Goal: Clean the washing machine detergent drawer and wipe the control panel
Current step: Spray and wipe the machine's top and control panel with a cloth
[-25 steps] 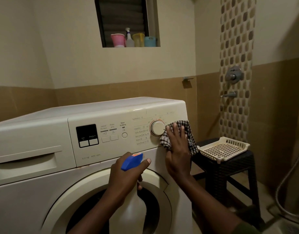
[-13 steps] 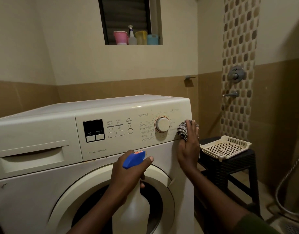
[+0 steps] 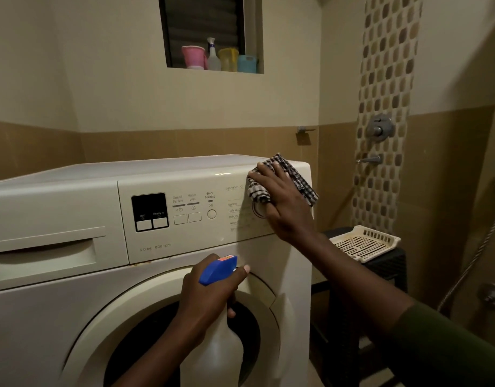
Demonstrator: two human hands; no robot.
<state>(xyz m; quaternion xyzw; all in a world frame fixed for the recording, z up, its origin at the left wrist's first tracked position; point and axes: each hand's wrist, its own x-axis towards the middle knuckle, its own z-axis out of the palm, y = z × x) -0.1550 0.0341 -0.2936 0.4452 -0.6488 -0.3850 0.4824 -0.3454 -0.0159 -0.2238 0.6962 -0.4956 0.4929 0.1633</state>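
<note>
Right hand (image 3: 285, 203) flat, pressing checked cloth (image 3: 300, 180) on cream control panel (image 3: 213, 178); left hand (image 3: 207, 297) grips spray bottle (image 3: 214, 356).

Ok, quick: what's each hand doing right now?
Left hand: grips the spray bottle.
Right hand: open, pressing the checked cloth flat on the control panel.

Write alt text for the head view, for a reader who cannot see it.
The right hand presses a checked cloth flat on the upper right of the control panel. The left hand grips a blue-topped spray bottle in front of the door; the drawer is shut.
</note>
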